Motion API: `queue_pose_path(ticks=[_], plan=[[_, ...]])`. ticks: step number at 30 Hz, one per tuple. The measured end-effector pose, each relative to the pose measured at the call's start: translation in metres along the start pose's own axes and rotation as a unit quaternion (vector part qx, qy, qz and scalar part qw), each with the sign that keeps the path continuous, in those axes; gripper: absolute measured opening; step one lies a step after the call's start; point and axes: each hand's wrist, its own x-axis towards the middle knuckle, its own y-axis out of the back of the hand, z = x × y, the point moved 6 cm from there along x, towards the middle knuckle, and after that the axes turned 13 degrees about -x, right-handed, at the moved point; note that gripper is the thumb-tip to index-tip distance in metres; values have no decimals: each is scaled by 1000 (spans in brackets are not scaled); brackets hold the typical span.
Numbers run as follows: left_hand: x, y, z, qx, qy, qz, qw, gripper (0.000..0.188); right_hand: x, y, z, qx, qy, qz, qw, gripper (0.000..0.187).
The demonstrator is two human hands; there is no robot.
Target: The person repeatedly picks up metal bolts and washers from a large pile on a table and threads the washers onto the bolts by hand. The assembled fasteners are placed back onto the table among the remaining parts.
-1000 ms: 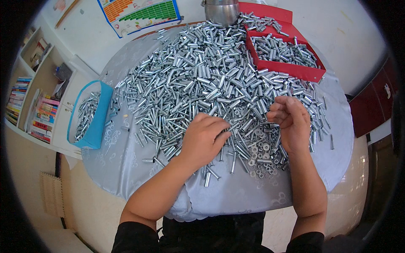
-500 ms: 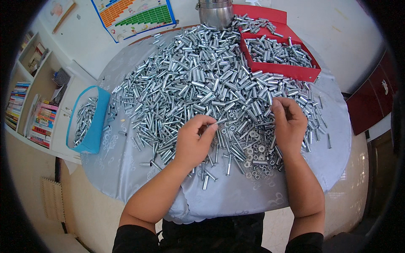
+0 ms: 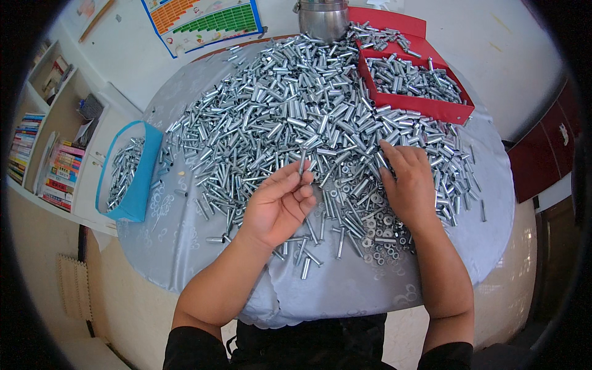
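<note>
Between the thumb and fingertips of my left hand [image 3: 279,206], palm turned upward, a slim metal bolt [image 3: 302,165] stands nearly upright. My right hand [image 3: 409,185] reaches palm down over the heap at the right, thumb and forefinger apart, touching or just above the metal sleeves [image 3: 370,157]; its fingertips partly hide what lies under them. A big pile of silvery bolts and sleeves [image 3: 265,117] spreads before both hands. Flat washers [image 3: 387,219] and nuts [image 3: 383,251] lie loose between my forearms.
A red box [image 3: 425,111] full of metal parts stands at the back right, beside a steel pot [image 3: 324,20]. At the left edge sits a blue basket [image 3: 140,176] with more parts. The round table wears a pale grey cloth [image 3: 203,265]. A bookshelf [image 3: 80,163] is at far left.
My left hand has rolled palm up, swinging the bolt from near level to upright. My right hand has moved slightly left and lower, its pinched fingers now spread over the sleeves.
</note>
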Motion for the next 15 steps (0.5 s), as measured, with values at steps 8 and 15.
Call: queue_pose_path(ticks=[8,15], plan=[[-2,0,-2,83,-23,2,996,20,0,1,5,81,-29,-16,996,37],[-5,-13,-1,208,-74,-9,975,49,-10,6,-13,282,-56,-55,956,23]])
